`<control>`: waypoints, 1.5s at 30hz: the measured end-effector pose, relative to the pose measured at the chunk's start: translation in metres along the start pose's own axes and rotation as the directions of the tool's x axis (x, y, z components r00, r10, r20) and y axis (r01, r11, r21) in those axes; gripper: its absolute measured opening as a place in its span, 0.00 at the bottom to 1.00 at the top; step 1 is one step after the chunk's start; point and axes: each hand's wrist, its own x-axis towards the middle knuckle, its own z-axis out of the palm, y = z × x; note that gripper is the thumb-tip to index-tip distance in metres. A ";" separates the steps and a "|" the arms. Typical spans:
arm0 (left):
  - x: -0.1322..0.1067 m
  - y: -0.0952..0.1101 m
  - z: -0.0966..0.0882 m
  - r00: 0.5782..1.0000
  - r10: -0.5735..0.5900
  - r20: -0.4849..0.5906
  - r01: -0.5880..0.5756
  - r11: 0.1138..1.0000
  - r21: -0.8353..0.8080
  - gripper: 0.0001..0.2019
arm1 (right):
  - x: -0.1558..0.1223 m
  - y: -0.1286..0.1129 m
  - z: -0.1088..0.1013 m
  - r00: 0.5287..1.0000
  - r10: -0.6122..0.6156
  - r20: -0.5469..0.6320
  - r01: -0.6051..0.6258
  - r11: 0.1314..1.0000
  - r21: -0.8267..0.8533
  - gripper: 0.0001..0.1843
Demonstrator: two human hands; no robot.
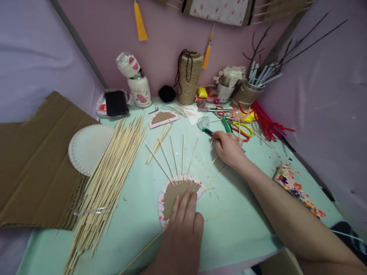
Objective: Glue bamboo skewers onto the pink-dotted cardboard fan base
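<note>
My left hand [185, 221] lies flat, fingers stretched out, on a rounded piece of cardboard [174, 193] edged with pink-and-white patterned material. Several thin wooden sticks [183, 152] fan out from the top edge of this piece. My right hand [229, 148] is beyond the fan at the right, its fingers closed around a tool with a black-and-green handle [210, 132]. The tool's working end is hidden by the hand. Below the hand, the fan's rightmost sticks are partly covered by the wrist and forearm.
A large bundle of wooden sticks [111, 175] lies at left, beside a white paper plate [86, 149] and brown cardboard [37, 172]. Along the back stand a white bottle [139, 89] and a twine spool [190, 78]. Yellow-handled scissors [247, 129] lie near red pipe cleaners [269, 124].
</note>
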 end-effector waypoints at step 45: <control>0.025 -0.002 0.008 0.999 0.001 -0.036 -0.002 1.000 -0.030 0.13 | -0.001 0.020 -0.011 0.996 0.025 -0.082 -0.023 0.999 0.026 0.23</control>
